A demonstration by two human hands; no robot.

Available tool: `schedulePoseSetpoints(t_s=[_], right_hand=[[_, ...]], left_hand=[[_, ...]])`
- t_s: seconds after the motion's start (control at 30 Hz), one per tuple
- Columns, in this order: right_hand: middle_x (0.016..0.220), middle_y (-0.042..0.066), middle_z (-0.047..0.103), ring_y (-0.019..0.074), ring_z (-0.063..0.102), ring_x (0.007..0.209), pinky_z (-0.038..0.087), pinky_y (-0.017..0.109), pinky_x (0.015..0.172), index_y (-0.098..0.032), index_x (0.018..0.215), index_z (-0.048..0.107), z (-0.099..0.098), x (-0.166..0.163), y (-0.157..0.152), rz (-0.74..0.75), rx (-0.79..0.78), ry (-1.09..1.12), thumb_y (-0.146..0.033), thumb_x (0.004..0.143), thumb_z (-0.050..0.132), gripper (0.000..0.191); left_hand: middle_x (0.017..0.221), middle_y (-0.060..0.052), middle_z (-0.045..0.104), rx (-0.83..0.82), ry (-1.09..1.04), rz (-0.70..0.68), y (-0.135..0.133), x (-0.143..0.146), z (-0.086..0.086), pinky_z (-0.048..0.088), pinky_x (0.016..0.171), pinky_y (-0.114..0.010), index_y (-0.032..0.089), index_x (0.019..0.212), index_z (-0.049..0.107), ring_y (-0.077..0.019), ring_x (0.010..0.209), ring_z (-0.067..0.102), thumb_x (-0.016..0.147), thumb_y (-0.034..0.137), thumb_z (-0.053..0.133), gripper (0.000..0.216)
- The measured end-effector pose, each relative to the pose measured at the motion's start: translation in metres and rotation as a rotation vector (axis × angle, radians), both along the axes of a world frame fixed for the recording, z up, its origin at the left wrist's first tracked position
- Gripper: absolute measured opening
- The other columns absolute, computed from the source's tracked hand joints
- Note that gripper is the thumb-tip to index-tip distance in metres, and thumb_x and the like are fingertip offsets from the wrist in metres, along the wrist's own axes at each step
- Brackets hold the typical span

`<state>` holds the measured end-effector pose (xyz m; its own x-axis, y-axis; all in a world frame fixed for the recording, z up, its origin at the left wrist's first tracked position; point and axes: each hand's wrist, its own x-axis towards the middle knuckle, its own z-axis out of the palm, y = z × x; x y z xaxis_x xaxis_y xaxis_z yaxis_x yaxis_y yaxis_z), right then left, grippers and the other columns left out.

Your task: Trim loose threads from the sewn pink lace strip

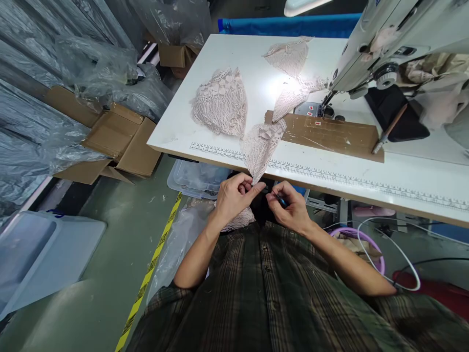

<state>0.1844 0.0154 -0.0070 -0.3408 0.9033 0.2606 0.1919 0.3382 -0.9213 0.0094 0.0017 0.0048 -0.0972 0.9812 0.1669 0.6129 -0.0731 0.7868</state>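
Note:
My left hand pinches the lower tip of a pale pink lace piece, which hangs over the front edge of the sewing table. To its right, my right hand is closed around a small dark tool with a blue part; its kind is mostly hidden by the fingers. More lace pieces run in a chain from the held one up towards the needle area of the sewing machine. A pile of lace pieces lies on the left of the table, and further lace rests by my lap.
The white table has a ruler strip along its front edge. A cardboard strip lies before the machine, with a brush-like tool at its right end. Open cardboard boxes and plastic bins stand on the floor at left.

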Motion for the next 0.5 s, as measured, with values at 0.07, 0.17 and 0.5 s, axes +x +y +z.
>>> schedulePoseSetpoints(t_s=[0.07, 0.17, 0.5], right_hand=[[0.057, -0.006, 0.044, 0.0081, 0.036, 0.048, 0.030, 0.022, 0.047, -0.022, 0.075, 0.047, 0.011, 0.001, -0.001, -0.048, 0.049, 0.029, -0.028, 0.086, 0.055, 0.015], [0.060, -0.004, 0.051, 0.0081, 0.039, 0.049, 0.032, 0.022, 0.046, -0.020, 0.077, 0.053, 0.015, 0.003, -0.004, -0.076, 0.021, 0.001, -0.033, 0.086, 0.058, 0.016], [0.066, -0.002, 0.058, 0.0102, 0.047, 0.053, 0.039, 0.023, 0.056, -0.020, 0.085, 0.055, -0.006, -0.002, -0.010, -0.093, -0.085, -0.210, -0.027, 0.082, 0.055, 0.007]], left_hand=[[0.057, 0.004, 0.053, 0.083, 0.126, -0.031, 0.000, 0.006, 0.008, 0.036, 0.054, -0.022, 0.017, 0.068, 0.057, -0.0084, 0.051, 0.045, 0.089, 0.035, 0.059, 0.028], [0.059, 0.001, 0.056, 0.188, 0.372, -0.277, -0.016, 0.011, 0.007, 0.035, 0.056, -0.026, 0.017, 0.064, 0.055, -0.0108, 0.053, 0.048, 0.088, 0.022, 0.054, 0.024], [0.065, 0.001, 0.057, 0.078, 0.297, -0.583, -0.073, 0.005, 0.000, 0.043, 0.063, -0.028, 0.018, 0.068, 0.058, -0.0133, 0.062, 0.055, 0.086, 0.027, 0.063, 0.021]])
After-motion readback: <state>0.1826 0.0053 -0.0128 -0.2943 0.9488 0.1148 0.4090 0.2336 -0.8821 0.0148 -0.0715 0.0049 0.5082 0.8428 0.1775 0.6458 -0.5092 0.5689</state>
